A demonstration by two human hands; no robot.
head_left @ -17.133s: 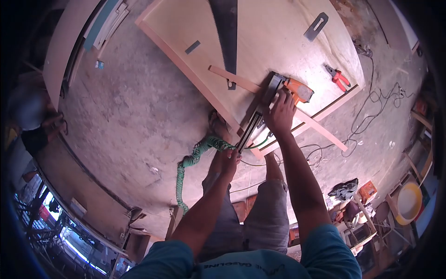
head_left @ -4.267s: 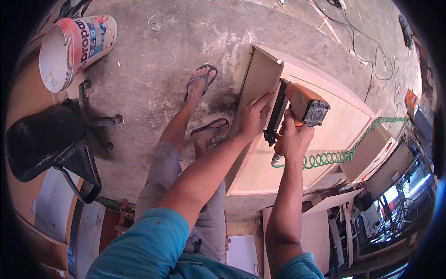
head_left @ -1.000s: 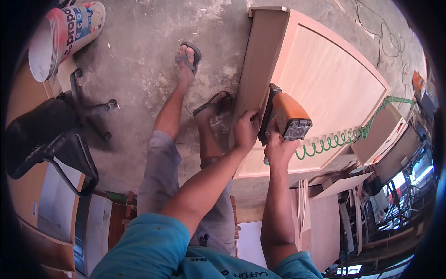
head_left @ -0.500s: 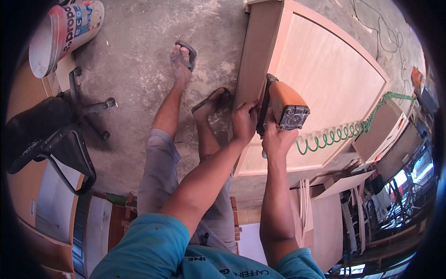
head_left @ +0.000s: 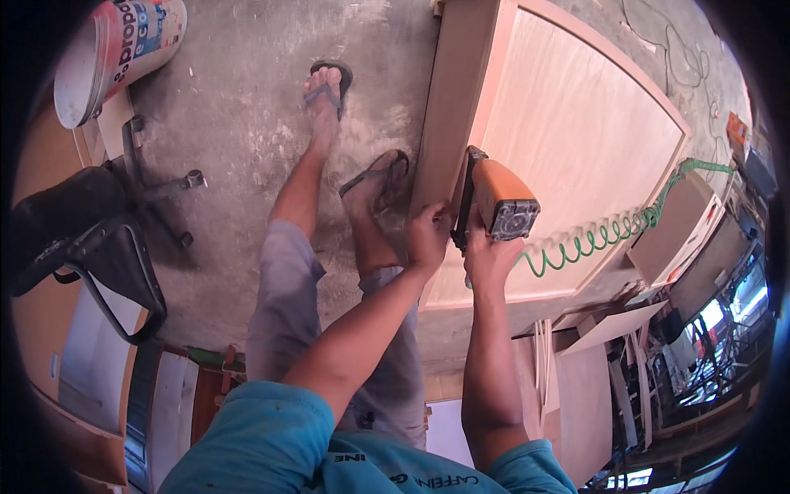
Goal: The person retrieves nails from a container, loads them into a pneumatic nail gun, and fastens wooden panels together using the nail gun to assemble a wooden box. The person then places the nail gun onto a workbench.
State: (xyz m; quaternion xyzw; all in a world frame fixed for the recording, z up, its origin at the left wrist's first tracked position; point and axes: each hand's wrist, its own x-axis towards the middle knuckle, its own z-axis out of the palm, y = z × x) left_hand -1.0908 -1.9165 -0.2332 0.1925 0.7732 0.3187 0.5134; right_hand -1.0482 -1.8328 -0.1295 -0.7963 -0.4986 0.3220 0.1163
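An orange and black nail gun (head_left: 502, 193) is gripped in my right hand (head_left: 494, 251), its dark nose and magazine along the near edge of a pale wooden cabinet (head_left: 576, 132). My left hand (head_left: 428, 239) is beside the tool at the cabinet's side panel (head_left: 457, 99), with fingers curled; whether they pinch anything is too small to make out. A green coiled air hose (head_left: 609, 235) runs from near my right hand across the cabinet's panel to the right.
A paint-stained bucket (head_left: 115, 62) lies at the upper left, above a black office chair (head_left: 82, 230). My sandalled feet are on the concrete floor (head_left: 239, 107), left of the cabinet. Boards (head_left: 584, 395) lean at the lower right. Cables (head_left: 687, 58) lie at the upper right.
Over the last second, the nail gun and my right hand have shifted slightly along the cabinet edge. My left hand stays beside them. Earlier, the tool lay over a panel among pliers and a saw.
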